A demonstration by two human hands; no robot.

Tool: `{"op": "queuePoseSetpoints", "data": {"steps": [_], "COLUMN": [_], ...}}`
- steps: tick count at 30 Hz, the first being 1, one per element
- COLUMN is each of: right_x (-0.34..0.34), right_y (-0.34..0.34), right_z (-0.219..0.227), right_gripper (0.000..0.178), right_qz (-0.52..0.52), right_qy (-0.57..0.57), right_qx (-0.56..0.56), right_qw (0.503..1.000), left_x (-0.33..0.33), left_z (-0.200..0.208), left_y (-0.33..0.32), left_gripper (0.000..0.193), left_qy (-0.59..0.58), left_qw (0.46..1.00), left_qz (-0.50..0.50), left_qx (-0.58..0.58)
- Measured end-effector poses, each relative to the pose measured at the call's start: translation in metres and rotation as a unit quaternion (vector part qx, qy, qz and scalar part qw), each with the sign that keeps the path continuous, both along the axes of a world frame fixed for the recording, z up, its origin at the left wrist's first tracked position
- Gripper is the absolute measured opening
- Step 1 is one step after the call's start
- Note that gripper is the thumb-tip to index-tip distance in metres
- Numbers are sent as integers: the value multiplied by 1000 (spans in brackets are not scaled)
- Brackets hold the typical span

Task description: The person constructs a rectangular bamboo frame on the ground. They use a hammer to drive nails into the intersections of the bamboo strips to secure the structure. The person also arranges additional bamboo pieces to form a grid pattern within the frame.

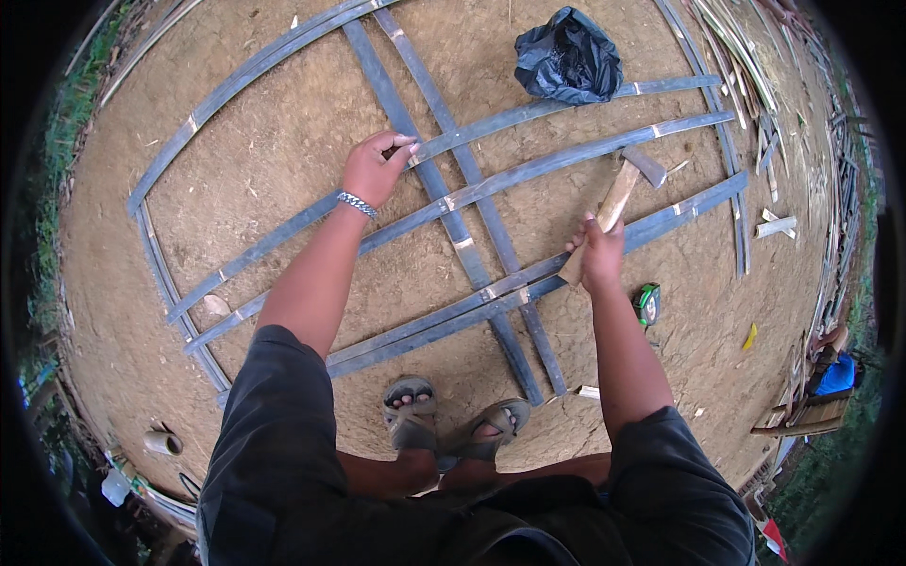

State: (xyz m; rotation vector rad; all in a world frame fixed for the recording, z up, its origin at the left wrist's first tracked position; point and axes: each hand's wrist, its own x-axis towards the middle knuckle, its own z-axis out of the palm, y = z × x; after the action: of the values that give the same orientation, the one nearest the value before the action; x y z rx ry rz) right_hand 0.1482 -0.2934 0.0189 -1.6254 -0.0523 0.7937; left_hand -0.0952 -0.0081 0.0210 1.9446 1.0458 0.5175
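Left hand (376,168) is pinching a crossing of the dark bamboo strip lattice (491,179) lying on the dirt ground (283,123), fingers curled shut on a strip. Right hand (598,253) is gripping a wooden-handled hammer (618,193), head raised just above the strips to its right; a green tape measure (646,304) is lying just beside that wrist.

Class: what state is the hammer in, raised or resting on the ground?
Raised. The right hand grips the hammer by its wooden handle, its head above the bamboo strips.
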Motion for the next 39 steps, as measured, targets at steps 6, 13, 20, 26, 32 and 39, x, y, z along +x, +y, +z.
{"op": "queuePoseSetpoints", "data": {"steps": [6, 13, 20, 26, 32, 39], "right_x": [1, -3, -1, -8, -62, -115], "right_y": [-1, 5, 6, 9, 13, 40], "right_z": [0, 11, 8, 9, 18, 52], "right_gripper": [26, 28, 22, 23, 24, 48], "right_qz": [-3, -19, -18, -16, 44, 346], "right_qy": [15, 25, 8, -34, -82, -276], "right_qx": [0, -44, -18, -20, -60, -143], "right_qw": [1000, 999, 1000, 999, 994, 885], "left_x": [-5, -1, 2, 3, 3, 2], "left_z": [-16, -19, -25, -26, -26, -25], "left_y": [2, 5, 1, -3, -3, -3], "left_gripper": [17, 12, 12, 12, 12, 11], "left_qy": [6, -35, -38, -22, -3, -10], "left_qw": [995, 991, 978, 977, 974, 974], "left_qz": [-49, -65, -64, -42, -38, -42], "left_qx": [90, 110, 197, 209, 221, 220]}}
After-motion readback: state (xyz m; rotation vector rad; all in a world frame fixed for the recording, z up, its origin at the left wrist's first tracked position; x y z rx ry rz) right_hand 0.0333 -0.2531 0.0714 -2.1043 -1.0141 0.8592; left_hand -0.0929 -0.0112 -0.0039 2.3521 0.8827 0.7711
